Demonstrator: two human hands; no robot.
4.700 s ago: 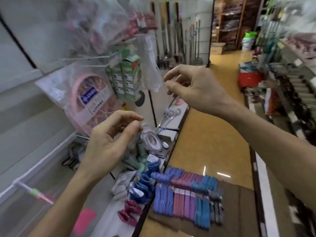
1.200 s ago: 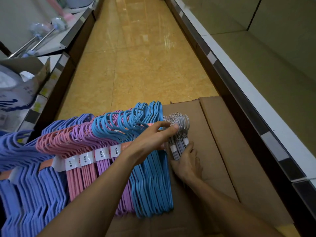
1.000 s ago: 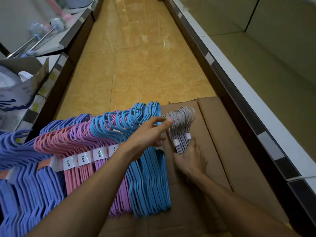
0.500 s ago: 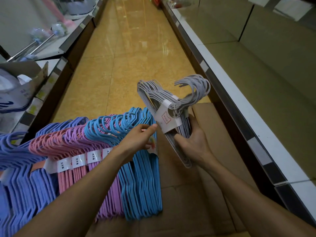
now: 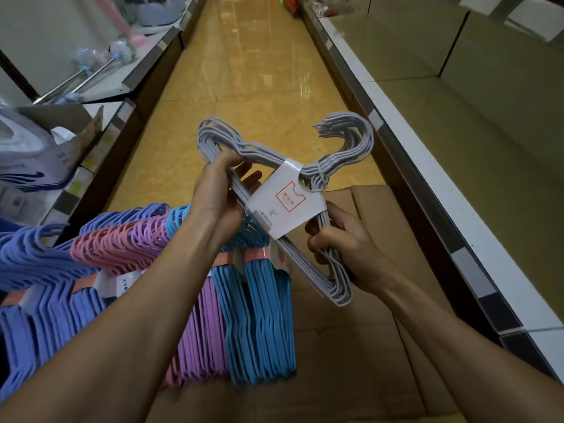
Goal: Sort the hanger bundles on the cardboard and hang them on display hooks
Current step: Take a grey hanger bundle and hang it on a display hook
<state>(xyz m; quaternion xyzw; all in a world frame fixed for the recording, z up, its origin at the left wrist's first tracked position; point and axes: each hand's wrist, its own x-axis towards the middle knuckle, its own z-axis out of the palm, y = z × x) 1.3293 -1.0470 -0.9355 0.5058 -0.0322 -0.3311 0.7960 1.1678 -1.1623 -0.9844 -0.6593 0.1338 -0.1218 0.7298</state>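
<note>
Grey hanger bundle (image 5: 283, 190) was held in the air above the far part of the cardboard (image 5: 351, 346), clear of the sheet, tilted with the hooks (image 5: 351, 138) pointing up and right. White paper band (image 5: 287, 206) wrapped the bundle at the neck, red-outlined label facing the camera. Judged: lifted and turned this way to read the label or check the band before hanging; hooks bunched and free at the top, which would suit slipping them over a display hook. No display hook visible in view.

Left hand (image 5: 216, 196): grip closed round the upper shoulder end of the bundle, thumb on the near side, fingers behind the wires, tips showing through the frame. Right hand (image 5: 345, 248): grip curled tight round the lower shoulder wires just below the band. Two-handed hold at opposite ends probably kept the loose wires aligned.

Remaining bundles lay in an overlapping row along the left side of the cardboard, hooks toward the far edge: blue bundles (image 5: 262, 315) nearest the grey one's hand, then purple bundle (image 5: 198, 331), pink bundle (image 5: 116, 248), and violet-blue bundles (image 5: 39, 300) running off the left edge. Right half of the cardboard bare.

Cardboard lay on the yellow aisle floor (image 5: 244, 87). Low shelf (image 5: 457, 193) ran along the right; left shelf (image 5: 100, 87) carried boxed goods and a metal-handled tool.

Judged: sorting at an early stage, one bundle in hand.
</note>
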